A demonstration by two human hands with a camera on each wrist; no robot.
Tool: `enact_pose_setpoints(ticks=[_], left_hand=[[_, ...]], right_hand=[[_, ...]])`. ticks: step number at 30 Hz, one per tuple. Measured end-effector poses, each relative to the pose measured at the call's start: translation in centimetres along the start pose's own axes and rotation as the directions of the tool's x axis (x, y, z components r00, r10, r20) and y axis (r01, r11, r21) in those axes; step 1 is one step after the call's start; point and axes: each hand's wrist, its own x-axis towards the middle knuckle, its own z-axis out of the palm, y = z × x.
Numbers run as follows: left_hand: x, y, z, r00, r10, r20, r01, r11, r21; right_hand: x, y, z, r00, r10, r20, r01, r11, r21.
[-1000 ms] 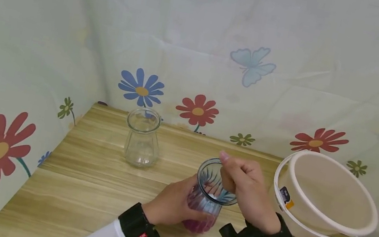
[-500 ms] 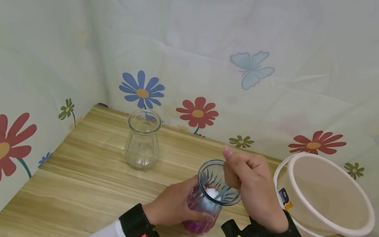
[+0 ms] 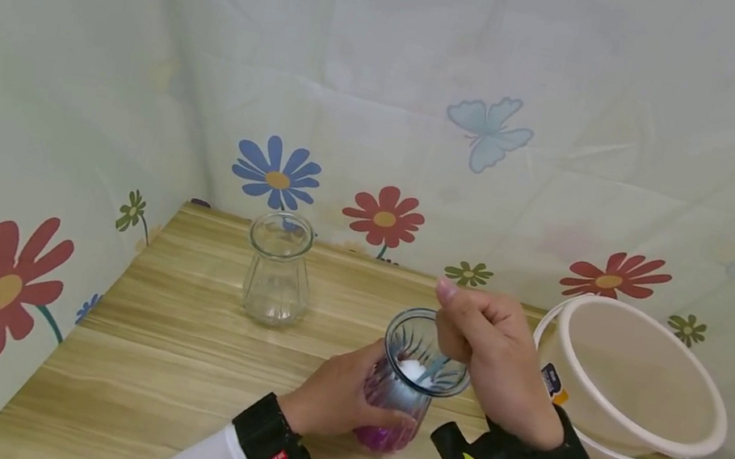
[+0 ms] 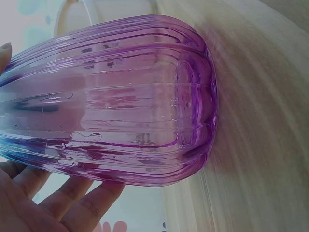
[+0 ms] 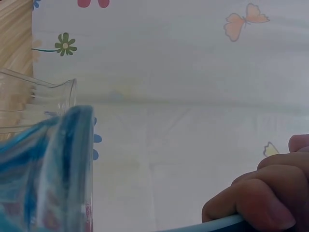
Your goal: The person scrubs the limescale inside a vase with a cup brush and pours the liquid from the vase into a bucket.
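My left hand [image 3: 342, 393] grips a ribbed glass vase [image 3: 381, 435], pink at the base and blue towards its mouth. In the left wrist view the pink base [image 4: 193, 106] is close to the wooden tabletop, and fingers [image 4: 89, 205] wrap one side. Over the vase's mouth, my right hand [image 3: 492, 358] holds the light blue handle [image 3: 436, 365] of a bottle brush. Its white head [image 3: 413, 370] shows inside the glass. The right wrist view has the handle [image 5: 217, 224] under curled fingers, opposite the vase's blue rim [image 5: 75, 164].
A second, clear glass vase [image 3: 275, 291] stands upright at the back left of the wooden table [image 3: 156, 381]. To the right is a pale pink bucket [image 3: 593, 392] with a white handle, close by my right forearm. A flower-patterned curtain [image 3: 391, 94] encloses the back and sides.
My right hand has shifted slightly up and to the right, and the brush's white head has come into view inside the vase. The left hand stays around the vase in nearly the same place.
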Motion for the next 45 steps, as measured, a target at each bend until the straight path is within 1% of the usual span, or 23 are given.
enact_pose_setpoints(ticks=[2,9,17,20,23,28,33,38,45], left_hand=[[0.0,0.1,0.0,1.000,0.004,-0.005,-0.004,1.000,0.006],[0.2,0.1,-0.1,1.000,0.006,-0.011,-0.006,1.000,0.010],[0.4,0.2,0.1,1.000,0.009,-0.007,-0.009,1.000,0.007],[0.4,0.2,0.1,1.000,-0.004,-0.001,0.004,1.000,0.009],[0.3,0.1,0.2,1.000,-0.012,0.004,0.012,1.000,0.003],[0.4,-0.2,0.3,1.000,-0.013,-0.002,0.013,1.000,0.007],[0.3,0.0,0.1,1.000,-0.018,-0.004,0.018,1.000,-0.003],[0.3,0.2,0.1,1.000,-0.028,0.008,0.029,0.999,-0.016],[0.4,0.1,0.0,1.000,-0.012,-0.004,0.012,1.000,-0.002]], right_hand=[[0.0,-0.1,0.0,1.000,0.002,0.000,-0.002,1.000,0.001],[0.0,0.1,0.0,0.999,-0.035,-0.017,0.035,0.999,0.009],[-0.2,0.7,-0.3,1.000,-0.023,-0.020,0.024,0.998,0.058],[-0.3,0.9,-0.3,0.999,-0.023,-0.025,0.025,0.996,0.083],[-0.4,1.4,-0.2,1.000,-0.022,-0.013,0.024,0.995,0.099],[-0.5,1.9,-0.1,1.000,-0.016,0.017,0.014,0.995,0.094],[-0.4,1.9,-0.1,1.000,-0.011,0.015,0.010,0.995,0.100],[-0.6,2.3,0.2,1.000,0.023,0.019,-0.025,0.997,0.077],[-0.3,2.7,0.6,0.999,0.019,0.036,-0.021,0.998,0.065]])
